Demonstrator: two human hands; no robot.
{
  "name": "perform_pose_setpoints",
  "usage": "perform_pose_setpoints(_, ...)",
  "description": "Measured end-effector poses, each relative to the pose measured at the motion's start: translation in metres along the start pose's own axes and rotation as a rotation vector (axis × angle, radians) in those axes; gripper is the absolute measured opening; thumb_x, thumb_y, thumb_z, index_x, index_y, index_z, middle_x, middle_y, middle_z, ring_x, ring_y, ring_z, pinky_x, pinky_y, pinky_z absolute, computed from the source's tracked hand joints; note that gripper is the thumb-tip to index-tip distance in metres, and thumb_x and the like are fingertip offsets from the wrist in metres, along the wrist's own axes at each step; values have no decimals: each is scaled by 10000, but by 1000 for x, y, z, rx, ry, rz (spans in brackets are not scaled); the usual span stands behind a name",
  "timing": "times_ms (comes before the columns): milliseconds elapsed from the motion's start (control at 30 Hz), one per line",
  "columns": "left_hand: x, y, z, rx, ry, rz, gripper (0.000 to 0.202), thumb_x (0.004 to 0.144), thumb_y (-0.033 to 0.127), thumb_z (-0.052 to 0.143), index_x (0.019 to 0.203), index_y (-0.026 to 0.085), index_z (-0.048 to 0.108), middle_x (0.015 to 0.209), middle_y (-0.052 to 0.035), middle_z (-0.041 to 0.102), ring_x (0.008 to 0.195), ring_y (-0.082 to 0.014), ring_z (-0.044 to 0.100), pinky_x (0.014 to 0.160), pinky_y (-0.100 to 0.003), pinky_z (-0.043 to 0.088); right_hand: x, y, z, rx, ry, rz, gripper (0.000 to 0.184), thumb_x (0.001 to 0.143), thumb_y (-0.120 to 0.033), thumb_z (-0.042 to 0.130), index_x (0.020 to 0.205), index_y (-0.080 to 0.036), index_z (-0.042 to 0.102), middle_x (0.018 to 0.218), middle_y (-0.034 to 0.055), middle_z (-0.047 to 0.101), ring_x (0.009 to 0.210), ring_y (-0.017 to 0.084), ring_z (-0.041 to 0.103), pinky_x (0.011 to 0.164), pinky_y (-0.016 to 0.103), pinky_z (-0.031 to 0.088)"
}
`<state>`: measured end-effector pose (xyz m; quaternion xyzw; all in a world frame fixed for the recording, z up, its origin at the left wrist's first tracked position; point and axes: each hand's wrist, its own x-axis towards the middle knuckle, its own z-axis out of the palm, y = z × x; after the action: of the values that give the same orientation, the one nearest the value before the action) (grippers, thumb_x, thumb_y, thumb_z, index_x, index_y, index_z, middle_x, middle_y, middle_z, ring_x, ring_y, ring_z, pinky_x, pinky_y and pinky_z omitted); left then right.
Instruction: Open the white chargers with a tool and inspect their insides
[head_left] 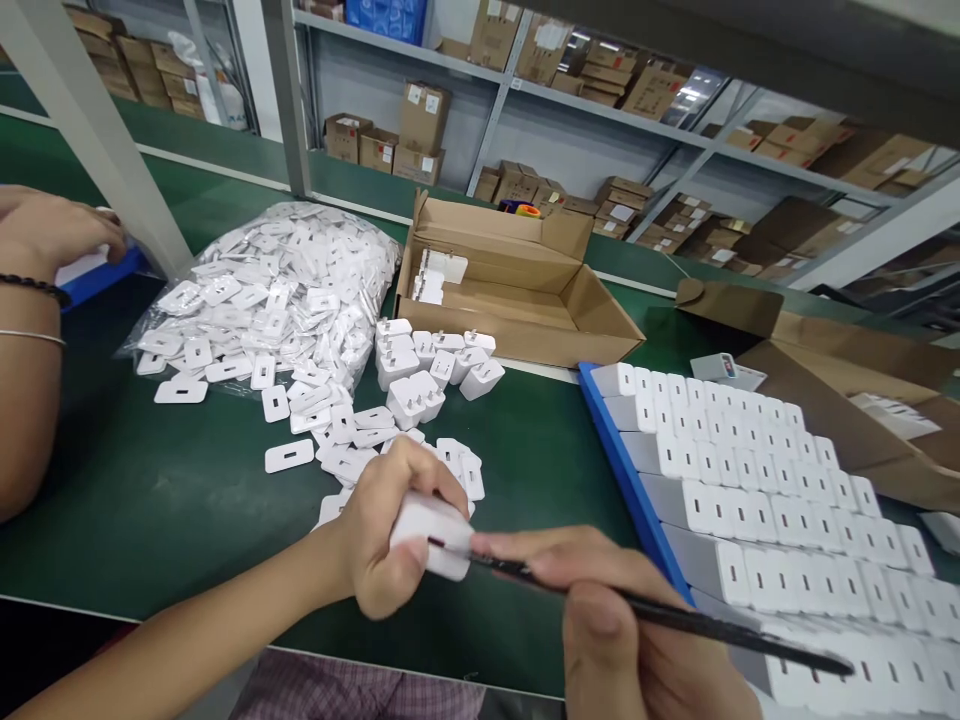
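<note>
My left hand is closed round a white charger, its slotted end turned to the right. A thin black stick-like tool, perhaps tweezers, is pinched in my right hand. Its tip meets the charger at or beside the dark slot; whether it goes in, I cannot tell. Behind my left hand lies a loose heap of white slotted plates. Several white chargers with metal prongs stand close together beyond that heap.
A plastic bag of white plates lies at the back left, near a co-worker's arm. An open cardboard box stands at the back. At right, a blue tray holds rows of white chargers. A metal post rises at left.
</note>
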<state>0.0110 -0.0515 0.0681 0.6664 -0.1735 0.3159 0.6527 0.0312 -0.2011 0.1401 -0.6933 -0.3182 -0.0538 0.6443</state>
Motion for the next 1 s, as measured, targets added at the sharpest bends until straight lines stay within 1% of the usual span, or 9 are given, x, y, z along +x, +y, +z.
perform_pose_setpoints(133,5,-5,-1,-218,92,-288,241,880,423,429,901,258,254,708,15,602,553,-132,467,517,-245,377,15,28,-27,-225,198,128,303,954,-370,432,784,-202,619,564,4,614,474,168,602,433,264,479)
perform_pose_setpoints(267,5,-4,-1,-261,72,-330,286,885,467,445,923,264,247,779,8,601,643,-149,490,591,-278,394,20,71,-42,-853,-197,190,402,925,-458,420,704,-194,627,471,4,542,370,163,513,342,246,331)
perform_pose_setpoints(333,3,-5,1,-196,29,-245,282,895,478,430,934,264,251,840,-11,596,666,-150,489,604,-286,394,14,85,-39,-957,-215,127,382,910,-470,434,793,-186,661,630,63,637,511,211,607,393,268,402)
perform_pose_setpoints(400,1,-7,2,-132,-9,-157,257,908,469,406,946,265,254,883,-25,587,689,-155,498,616,-296,400,5,89,-30,-819,-145,142,374,898,-489,464,971,-182,665,859,108,673,694,233,657,494,295,497)
perform_pose_setpoints(567,-1,-15,3,-38,-82,3,224,922,429,372,1030,271,255,993,-64,555,823,-204,551,687,-367,444,-13,66,2,135,-251,407,517,866,-576,500,1240,-220,529,1100,113,652,837,210,677,638,288,578)
perform_pose_setpoints(700,2,-14,2,94,-118,94,199,919,387,352,1071,277,285,1060,-73,519,993,-247,488,832,-454,416,-13,51,17,265,-110,501,442,841,-486,601,1201,-232,565,1172,107,647,977,236,659,776,311,573)
perform_pose_setpoints(833,7,-2,1,225,-114,-230,317,886,469,442,1111,259,370,1146,-91,423,1085,-274,430,889,-454,401,-10,49,12,108,85,439,385,815,-469,635,1100,-210,638,1098,106,671,946,254,674,740,313,588)
perform_pose_setpoints(933,12,6,1,11,-170,-623,392,849,467,563,1152,259,427,1131,-74,501,1049,-248,521,879,-400,449,-10,56,2,-29,172,385,356,830,-440,625,1101,-210,644,1096,101,667,927,244,681,716,304,595)
perform_pose_setpoints(1000,14,7,1,-159,-166,-714,413,829,449,615,1163,259,464,1149,-66,553,1072,-238,558,895,-364,468,-10,61,-2,-95,142,334,343,842,-434,609,1101,-211,648,1076,94,671,899,233,686,692,294,598)
